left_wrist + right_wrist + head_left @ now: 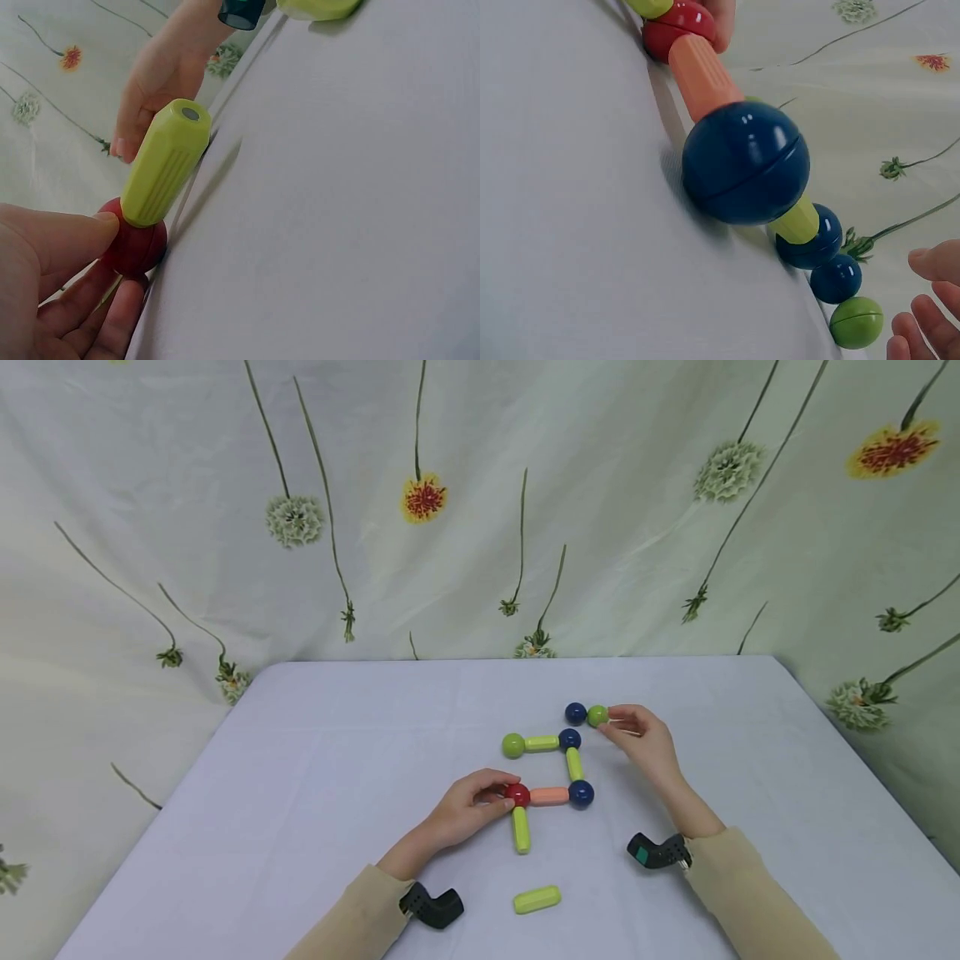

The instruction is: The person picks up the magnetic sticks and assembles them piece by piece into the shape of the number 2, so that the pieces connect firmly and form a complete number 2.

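Note:
My left hand [472, 806] pinches a red ball [518, 794] between thumb and fingers. From that ball a yellow-green magnetic rod [166, 165] points toward me, and a salmon rod [549, 797] leads right to a blue ball [746, 163]. Another yellow-green rod [574, 764] runs from there to a second blue ball [570, 740], then a rod [542, 743] to a green ball [513, 745]. Beyond this chain, a blue ball [575, 713] and a green ball [856, 322] sit side by side. My right hand [645, 743] has its fingertips right at that green ball, thumb and fingers spread apart.
A loose yellow-green rod [537, 899] lies nearer me on the white-covered table [337, 760]. A flower-printed cloth [465, 568] hangs behind the table's far edge. Black wrist cameras [432, 906] sit on both sleeves.

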`<state>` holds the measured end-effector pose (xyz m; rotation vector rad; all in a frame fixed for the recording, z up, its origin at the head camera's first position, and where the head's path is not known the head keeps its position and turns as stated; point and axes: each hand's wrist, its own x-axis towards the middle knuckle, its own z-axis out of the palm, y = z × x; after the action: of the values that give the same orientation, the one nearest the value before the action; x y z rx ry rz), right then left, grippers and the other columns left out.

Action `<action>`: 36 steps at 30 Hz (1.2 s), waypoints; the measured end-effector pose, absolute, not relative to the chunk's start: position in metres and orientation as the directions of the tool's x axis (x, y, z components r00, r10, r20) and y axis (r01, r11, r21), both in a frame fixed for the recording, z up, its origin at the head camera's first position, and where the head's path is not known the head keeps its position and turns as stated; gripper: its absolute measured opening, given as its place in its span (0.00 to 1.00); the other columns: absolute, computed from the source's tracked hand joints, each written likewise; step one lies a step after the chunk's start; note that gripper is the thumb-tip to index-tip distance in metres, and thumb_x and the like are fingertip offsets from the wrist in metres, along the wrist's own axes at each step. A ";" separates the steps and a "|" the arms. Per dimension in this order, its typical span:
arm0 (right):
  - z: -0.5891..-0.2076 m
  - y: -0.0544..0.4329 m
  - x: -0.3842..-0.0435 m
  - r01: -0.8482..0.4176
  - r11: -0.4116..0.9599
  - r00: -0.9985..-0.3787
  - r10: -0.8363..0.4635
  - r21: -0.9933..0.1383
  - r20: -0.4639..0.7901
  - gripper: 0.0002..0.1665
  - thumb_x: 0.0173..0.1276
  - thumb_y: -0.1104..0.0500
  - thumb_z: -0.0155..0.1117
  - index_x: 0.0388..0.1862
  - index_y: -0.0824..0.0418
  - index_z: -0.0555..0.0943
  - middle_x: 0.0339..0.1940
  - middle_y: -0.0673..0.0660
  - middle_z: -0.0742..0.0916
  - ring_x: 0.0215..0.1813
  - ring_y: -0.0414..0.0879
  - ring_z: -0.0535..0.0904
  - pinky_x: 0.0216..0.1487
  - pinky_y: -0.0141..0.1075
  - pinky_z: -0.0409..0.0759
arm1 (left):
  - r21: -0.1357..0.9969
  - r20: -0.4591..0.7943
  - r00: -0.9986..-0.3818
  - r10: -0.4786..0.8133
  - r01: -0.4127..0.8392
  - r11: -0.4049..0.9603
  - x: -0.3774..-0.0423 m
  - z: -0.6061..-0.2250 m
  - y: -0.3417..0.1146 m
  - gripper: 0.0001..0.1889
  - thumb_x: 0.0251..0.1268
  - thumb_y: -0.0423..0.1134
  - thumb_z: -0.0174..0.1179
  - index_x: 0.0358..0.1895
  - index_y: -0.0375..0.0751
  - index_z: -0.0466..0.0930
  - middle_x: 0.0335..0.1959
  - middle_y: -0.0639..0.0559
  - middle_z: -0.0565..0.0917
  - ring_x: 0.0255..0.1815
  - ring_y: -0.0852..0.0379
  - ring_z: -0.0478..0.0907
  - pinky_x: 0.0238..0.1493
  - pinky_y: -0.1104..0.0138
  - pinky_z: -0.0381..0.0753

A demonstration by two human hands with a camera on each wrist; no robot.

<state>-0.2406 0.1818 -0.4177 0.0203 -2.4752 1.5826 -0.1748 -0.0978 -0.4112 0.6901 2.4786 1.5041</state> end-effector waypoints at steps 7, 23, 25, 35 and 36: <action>-0.432 0.184 -0.250 -0.123 0.406 -0.975 0.122 -0.906 0.187 0.23 0.62 0.60 0.66 0.54 0.69 0.74 0.53 0.66 0.79 0.55 0.57 0.74 0.58 0.45 0.72 | 0.874 0.101 -0.876 0.471 0.304 0.379 -0.175 -0.411 -0.098 0.16 0.64 0.30 0.56 0.55 0.32 0.76 0.50 0.44 0.78 0.49 0.48 0.75 0.50 0.63 0.75; -0.452 0.187 -0.267 -0.188 0.493 -0.971 0.039 -0.850 0.238 0.35 0.62 0.59 0.67 0.66 0.65 0.67 0.64 0.65 0.72 0.64 0.59 0.68 0.64 0.45 0.65 | 0.873 0.108 -0.878 0.467 0.309 0.378 -0.174 -0.411 -0.097 0.16 0.64 0.29 0.57 0.55 0.31 0.75 0.51 0.42 0.78 0.49 0.47 0.75 0.51 0.61 0.76; -0.451 0.186 -0.268 -0.182 0.530 -0.974 0.022 -0.828 0.227 0.35 0.63 0.58 0.66 0.67 0.63 0.66 0.65 0.66 0.71 0.65 0.59 0.67 0.64 0.47 0.65 | 0.873 0.109 -0.879 0.465 0.308 0.378 -0.174 -0.411 -0.097 0.16 0.64 0.29 0.57 0.55 0.31 0.75 0.51 0.42 0.78 0.49 0.47 0.75 0.51 0.61 0.76; -0.451 0.184 -0.274 -0.164 0.591 -0.973 0.034 -0.790 0.227 0.29 0.65 0.56 0.64 0.64 0.64 0.71 0.60 0.66 0.76 0.61 0.58 0.71 0.61 0.46 0.69 | 0.872 0.111 -0.882 0.458 0.308 0.381 -0.173 -0.411 -0.097 0.16 0.63 0.30 0.57 0.54 0.32 0.76 0.50 0.44 0.78 0.48 0.49 0.75 0.50 0.64 0.76; -0.452 0.183 -0.275 -0.166 0.593 -0.972 0.036 -0.788 0.232 0.29 0.65 0.56 0.64 0.63 0.64 0.71 0.59 0.65 0.77 0.60 0.58 0.72 0.61 0.46 0.69 | 0.872 0.112 -0.882 0.458 0.309 0.380 -0.173 -0.411 -0.097 0.16 0.63 0.29 0.57 0.54 0.32 0.76 0.50 0.44 0.79 0.48 0.49 0.75 0.50 0.64 0.76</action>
<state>-0.2751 0.1833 -0.4519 0.1081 -2.5993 1.3193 -0.1734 -0.0969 -0.4111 0.6955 2.4844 1.5194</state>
